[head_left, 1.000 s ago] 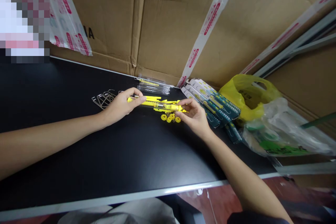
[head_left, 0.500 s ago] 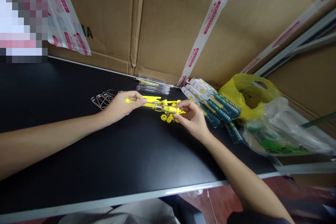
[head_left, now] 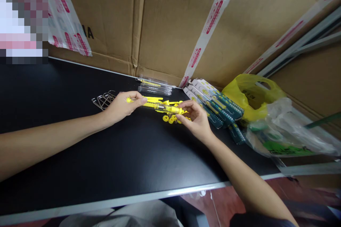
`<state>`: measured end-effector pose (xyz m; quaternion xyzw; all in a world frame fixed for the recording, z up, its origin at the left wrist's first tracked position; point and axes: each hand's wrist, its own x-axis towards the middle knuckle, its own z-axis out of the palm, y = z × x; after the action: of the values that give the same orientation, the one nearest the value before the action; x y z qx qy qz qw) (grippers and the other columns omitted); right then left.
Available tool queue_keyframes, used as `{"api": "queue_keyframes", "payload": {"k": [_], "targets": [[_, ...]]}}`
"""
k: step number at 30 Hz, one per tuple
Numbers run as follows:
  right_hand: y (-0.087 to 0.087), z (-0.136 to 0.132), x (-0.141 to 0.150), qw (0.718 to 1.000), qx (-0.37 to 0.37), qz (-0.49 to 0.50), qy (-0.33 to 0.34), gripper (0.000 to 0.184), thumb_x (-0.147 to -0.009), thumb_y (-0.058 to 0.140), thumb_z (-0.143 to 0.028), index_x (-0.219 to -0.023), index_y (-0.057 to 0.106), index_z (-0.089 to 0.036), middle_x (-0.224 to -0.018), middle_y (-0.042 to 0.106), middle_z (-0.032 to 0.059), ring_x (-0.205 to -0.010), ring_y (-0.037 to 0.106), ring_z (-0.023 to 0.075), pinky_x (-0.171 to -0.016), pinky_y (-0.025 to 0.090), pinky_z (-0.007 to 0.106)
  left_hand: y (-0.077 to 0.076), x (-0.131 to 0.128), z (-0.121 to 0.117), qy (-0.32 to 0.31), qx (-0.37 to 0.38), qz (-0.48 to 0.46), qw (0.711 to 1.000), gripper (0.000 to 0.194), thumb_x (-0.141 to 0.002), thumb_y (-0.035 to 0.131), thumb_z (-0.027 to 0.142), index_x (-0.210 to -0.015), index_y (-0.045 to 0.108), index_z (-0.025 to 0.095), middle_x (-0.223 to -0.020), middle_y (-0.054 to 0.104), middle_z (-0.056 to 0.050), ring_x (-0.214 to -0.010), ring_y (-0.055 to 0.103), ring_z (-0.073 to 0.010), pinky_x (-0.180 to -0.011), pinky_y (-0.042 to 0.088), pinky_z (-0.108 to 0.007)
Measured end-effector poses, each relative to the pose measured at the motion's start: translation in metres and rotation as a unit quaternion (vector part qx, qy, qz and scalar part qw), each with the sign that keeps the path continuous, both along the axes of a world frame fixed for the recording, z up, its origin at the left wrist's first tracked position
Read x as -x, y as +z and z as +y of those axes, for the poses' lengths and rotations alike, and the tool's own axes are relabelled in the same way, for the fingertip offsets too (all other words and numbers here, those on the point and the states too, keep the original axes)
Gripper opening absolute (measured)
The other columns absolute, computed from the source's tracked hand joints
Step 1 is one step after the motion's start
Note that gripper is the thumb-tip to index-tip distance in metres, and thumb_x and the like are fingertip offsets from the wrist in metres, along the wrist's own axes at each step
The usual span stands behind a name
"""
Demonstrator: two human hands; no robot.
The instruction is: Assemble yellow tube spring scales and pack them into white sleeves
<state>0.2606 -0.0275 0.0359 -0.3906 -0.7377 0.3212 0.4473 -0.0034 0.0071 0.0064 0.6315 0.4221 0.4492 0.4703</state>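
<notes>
Between my two hands lies a spring scale (head_left: 163, 108), a clear tube with yellow parts and a metal piece showing inside. My left hand (head_left: 127, 105) is closed around its left part, with a yellow end sticking up past the fingers. The fingers of my right hand (head_left: 194, 115) pinch its yellow right end. Just behind and below the tube, small yellow parts (head_left: 165, 118), some ring-shaped, are heaped on the black table (head_left: 128, 163); the tube and my right fingers partly hide them. Beyond my left hand lie several bent metal hooks (head_left: 99, 101).
Clear tubes (head_left: 156, 90), one with a yellow insert, lie along the back by a cardboard wall (head_left: 170, 25). To the right are stacked green-and-white boxes (head_left: 223, 104), a yellow plastic bag (head_left: 239, 88) and a clear bag (head_left: 282, 131). The table's pale front edge (head_left: 119, 200) runs below.
My left thumb has shifted very slightly left along the spring scale. Both hands otherwise keep the same grip and place.
</notes>
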Motion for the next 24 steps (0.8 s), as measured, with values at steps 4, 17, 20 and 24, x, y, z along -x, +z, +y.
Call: {"api": "queue_keyframes", "payload": {"k": [4, 17, 20, 24], "targets": [[0.002, 0.000, -0.002, 1.000, -0.006, -0.011, -0.002, 0.027, -0.079, 0.074, -0.033, -0.099, 0.058, -0.023, -0.096, 0.062, 0.0029, -0.080, 0.061, 0.0139, -0.067, 0.056, 0.025, 0.002, 0.000, -0.002, 0.007, 0.009, -0.008, 1.000, 0.030, -0.079, 0.065, 0.045, -0.069, 0.056, 0.018, -0.043, 0.034, 0.009, -0.036, 0.030, -0.0044, -0.036, 0.024, -0.019], [0.005, 0.006, -0.009, 0.998, -0.054, -0.016, -0.038, 0.035, -0.074, 0.079, -0.040, -0.098, 0.061, -0.023, -0.099, 0.065, 0.0038, -0.084, 0.065, 0.0162, -0.072, 0.059, 0.028, 0.000, 0.001, -0.002, -0.045, 0.052, -0.102, 0.992, 0.023, -0.082, 0.069, 0.036, -0.079, 0.055, 0.018, -0.057, 0.056, 0.005, -0.049, 0.051, -0.0071, -0.050, 0.045, -0.019], [0.005, 0.003, -0.010, 0.992, -0.112, -0.046, -0.046, 0.030, -0.079, 0.075, -0.035, -0.103, 0.062, -0.024, -0.103, 0.066, 0.0042, -0.092, 0.066, 0.0171, -0.081, 0.059, 0.031, 0.003, 0.000, -0.003, -0.034, 0.054, -0.088, 0.994, 0.027, -0.081, 0.069, 0.039, -0.075, 0.056, 0.016, -0.064, 0.063, 0.002, -0.053, 0.056, -0.0077, -0.054, 0.047, -0.020], [0.007, -0.001, -0.010, 0.983, -0.148, -0.085, -0.064, 0.028, -0.083, 0.071, -0.034, -0.107, 0.063, -0.024, -0.106, 0.067, 0.0059, -0.098, 0.066, 0.0199, -0.087, 0.058, 0.035, 0.006, 0.000, -0.004, -0.028, 0.047, -0.079, 0.995, 0.027, -0.079, 0.071, 0.041, -0.075, 0.060, 0.016, -0.072, 0.069, -0.002, -0.055, 0.057, -0.0084, -0.056, 0.049, -0.021]]}}
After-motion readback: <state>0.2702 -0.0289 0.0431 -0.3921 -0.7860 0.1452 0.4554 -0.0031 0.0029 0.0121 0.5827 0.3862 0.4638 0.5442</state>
